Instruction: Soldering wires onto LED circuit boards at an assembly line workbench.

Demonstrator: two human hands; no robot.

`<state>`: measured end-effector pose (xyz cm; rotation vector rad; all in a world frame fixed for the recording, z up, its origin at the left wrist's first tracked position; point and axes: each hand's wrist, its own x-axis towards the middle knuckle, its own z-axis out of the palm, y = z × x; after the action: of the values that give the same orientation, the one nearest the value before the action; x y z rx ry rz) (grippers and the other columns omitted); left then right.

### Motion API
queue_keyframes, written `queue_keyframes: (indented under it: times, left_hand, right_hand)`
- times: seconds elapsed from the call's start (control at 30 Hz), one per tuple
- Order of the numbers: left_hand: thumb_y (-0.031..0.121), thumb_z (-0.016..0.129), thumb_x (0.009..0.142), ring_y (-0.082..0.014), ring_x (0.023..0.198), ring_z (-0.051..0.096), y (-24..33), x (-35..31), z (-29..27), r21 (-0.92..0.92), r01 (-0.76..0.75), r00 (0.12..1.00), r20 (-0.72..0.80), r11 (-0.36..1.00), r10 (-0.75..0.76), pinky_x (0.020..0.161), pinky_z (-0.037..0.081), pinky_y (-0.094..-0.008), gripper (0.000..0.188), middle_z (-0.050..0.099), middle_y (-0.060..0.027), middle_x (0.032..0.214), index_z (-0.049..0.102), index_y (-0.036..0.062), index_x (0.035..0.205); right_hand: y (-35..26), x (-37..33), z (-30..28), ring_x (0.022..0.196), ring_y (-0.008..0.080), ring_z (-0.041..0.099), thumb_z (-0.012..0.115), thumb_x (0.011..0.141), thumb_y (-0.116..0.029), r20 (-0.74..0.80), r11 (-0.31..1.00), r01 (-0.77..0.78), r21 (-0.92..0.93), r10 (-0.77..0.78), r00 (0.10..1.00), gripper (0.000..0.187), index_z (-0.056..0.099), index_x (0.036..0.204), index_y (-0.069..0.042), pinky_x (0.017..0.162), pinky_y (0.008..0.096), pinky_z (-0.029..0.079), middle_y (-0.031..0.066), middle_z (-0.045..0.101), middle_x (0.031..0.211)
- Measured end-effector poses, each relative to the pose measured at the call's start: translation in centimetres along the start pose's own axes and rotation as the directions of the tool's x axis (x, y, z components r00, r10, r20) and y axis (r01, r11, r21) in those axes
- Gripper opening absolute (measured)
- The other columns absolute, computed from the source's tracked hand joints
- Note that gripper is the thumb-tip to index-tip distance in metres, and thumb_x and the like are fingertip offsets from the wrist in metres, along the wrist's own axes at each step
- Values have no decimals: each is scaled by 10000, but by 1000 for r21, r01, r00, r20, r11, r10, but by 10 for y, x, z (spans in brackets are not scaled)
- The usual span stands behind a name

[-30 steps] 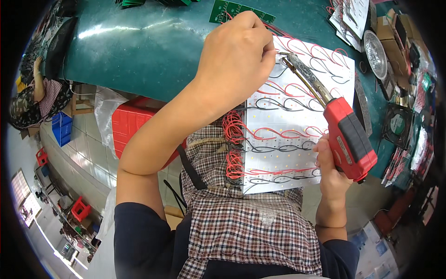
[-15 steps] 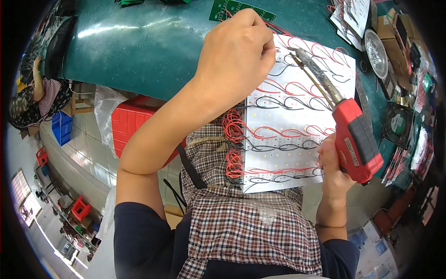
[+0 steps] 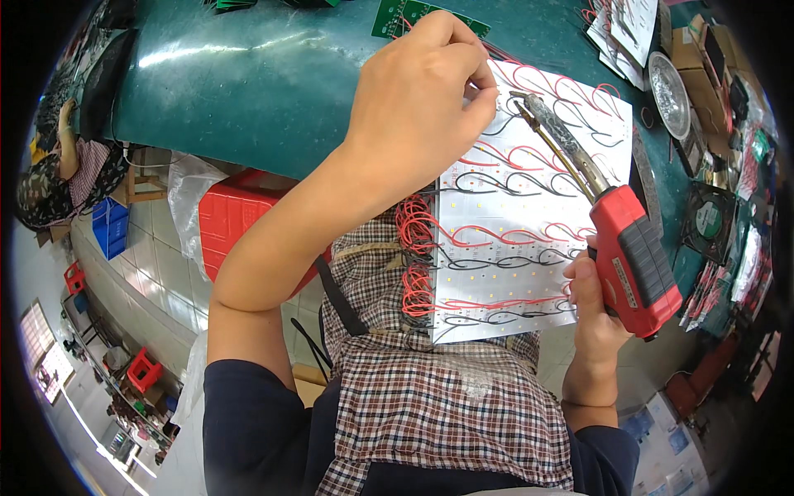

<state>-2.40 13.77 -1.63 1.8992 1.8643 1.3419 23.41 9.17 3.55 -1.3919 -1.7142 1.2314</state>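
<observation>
My right hand (image 3: pixel 597 310) grips a red and black soldering gun (image 3: pixel 633 260), its metal tip pointing up and left over a white LED board (image 3: pixel 484 277). The board lies tilted between my lap and the table, with rows of red and black wires across it. My left hand (image 3: pixel 426 95) is over the board's upper left corner, thumb and fingers pinched together on what appears to be a thin wire. The fingers mostly hide it. The gun's tip is just right of those fingertips, slightly apart. Bundled red wires (image 3: pixel 416 223) hang off the board's left edge.
A green table (image 3: pixel 240 99) spans the far side. Green circuit boards (image 3: pixel 426 18) lie beyond my left hand. More wired white boards, a round metal dish (image 3: pixel 670 95) and a fan (image 3: pixel 710 221) are at right. A red stool (image 3: pixel 236 219) stands left; another person sits far left.
The soldering gun has dropped slightly toward me, its tip lower on the board. My left hand has shifted slightly, its pinched fingertips moving a little right.
</observation>
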Motion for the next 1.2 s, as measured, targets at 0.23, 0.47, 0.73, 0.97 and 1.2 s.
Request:
queue_keyframes:
  times: [0.23, 0.47, 0.73, 0.97, 1.2]
  left_hand:
    - [49, 738, 689, -266, 769, 650, -2, -2, 0, 56, -54, 998, 34, 997, 53, 693, 531, -386, 65, 632, -72, 896, 677, 28, 688]
    - [40, 735, 684, -274, 787, 648, -2, -3, -1, 69, -74, 997, 44, 995, 71, 707, 531, -388, 63, 628, -82, 908, 675, 22, 681]
    - [44, 736, 684, -273, 796, 646, -2, -3, -1, 74, -64, 996, 59, 995, 59, 721, 530, -388, 64, 628, -83, 907, 675, 24, 679]
    - [41, 732, 689, -274, 794, 647, -3, -2, -1, 87, -70, 996, 57, 994, 66, 717, 532, -387, 65, 626, -81, 895, 672, 24, 673]
    - [82, 729, 719, -270, 773, 655, 0, 6, -11, 115, -106, 994, 53, 988, 101, 699, 533, -379, 63, 651, -77, 861, 687, 37, 702]
  right_hand:
    - [9, -2, -4, 715, 153, 633, 720, 887, -72, 44, 993, 62, -97, -58, 997, 144, 700, 1013, -5, 647, 305, 508, 80, 691, 848]
    - [17, 0, -2, 628, 71, 549, 668, 924, -45, 86, 988, 108, -111, -98, 991, 191, 613, 1096, 13, 553, 218, 434, 57, 649, 820]
    - [15, -1, -5, 675, 166, 626, 738, 851, -41, 75, 973, 85, -213, -70, 995, 120, 693, 954, 2, 611, 302, 497, 83, 680, 848]
    - [15, -5, -6, 549, 85, 481, 624, 938, -22, 11, 979, 172, -105, -172, 985, 116, 583, 1028, 37, 464, 232, 386, 54, 559, 718]
    - [16, -3, -3, 526, 95, 449, 625, 902, -18, -65, 985, 172, -31, -174, 983, 73, 566, 905, 25, 436, 223, 324, 70, 528, 692]
